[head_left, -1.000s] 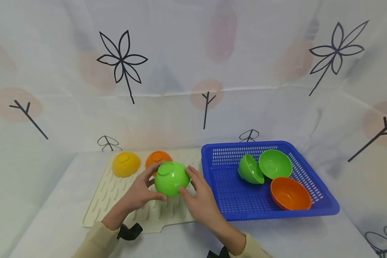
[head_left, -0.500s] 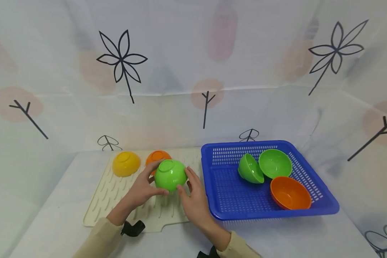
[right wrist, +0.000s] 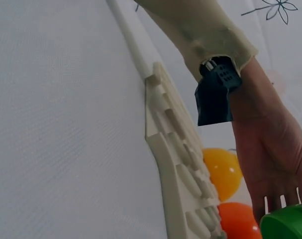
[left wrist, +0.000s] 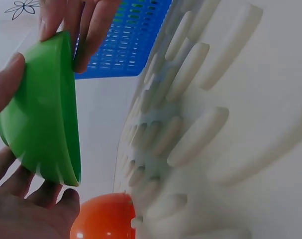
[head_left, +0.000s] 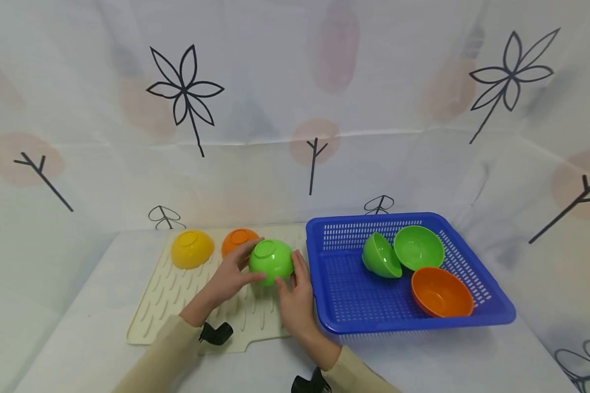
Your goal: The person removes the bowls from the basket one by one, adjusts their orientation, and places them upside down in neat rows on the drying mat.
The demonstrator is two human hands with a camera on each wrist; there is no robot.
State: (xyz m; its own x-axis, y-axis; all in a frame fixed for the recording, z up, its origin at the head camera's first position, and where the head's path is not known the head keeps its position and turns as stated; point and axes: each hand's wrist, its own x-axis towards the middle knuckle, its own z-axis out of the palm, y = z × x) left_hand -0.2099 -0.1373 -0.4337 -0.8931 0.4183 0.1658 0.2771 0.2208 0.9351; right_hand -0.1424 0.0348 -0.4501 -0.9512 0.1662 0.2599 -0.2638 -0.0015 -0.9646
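In the head view a green bowl (head_left: 271, 261), turned bottom up, is held between both hands above a cream ridged drying mat (head_left: 164, 305). My left hand (head_left: 231, 277) grips its left side, thumb at the near edge. My right hand (head_left: 298, 297) holds the right side, thumb in front and fingers on the rim. The left wrist view shows the green bowl (left wrist: 39, 109) rim-side toward the mat, with a gap to the ridges. Just behind it on the mat lies an upturned orange bowl (head_left: 238, 240), partly hidden by the left fingers. An upturned yellow bowl (head_left: 192, 250) sits left of that.
A blue slotted basket (head_left: 341, 322) stands right of the mat, close to the right hand. Inside it are a tilted green bowl (head_left: 381, 256), another green bowl (head_left: 419, 248) and an orange bowl (head_left: 442, 293). A printed cloth (head_left: 255, 180) hangs behind.
Both hands have carried the green bowl slightly right and farther back over the mat. The bowls on the mat and in the basket stay put.
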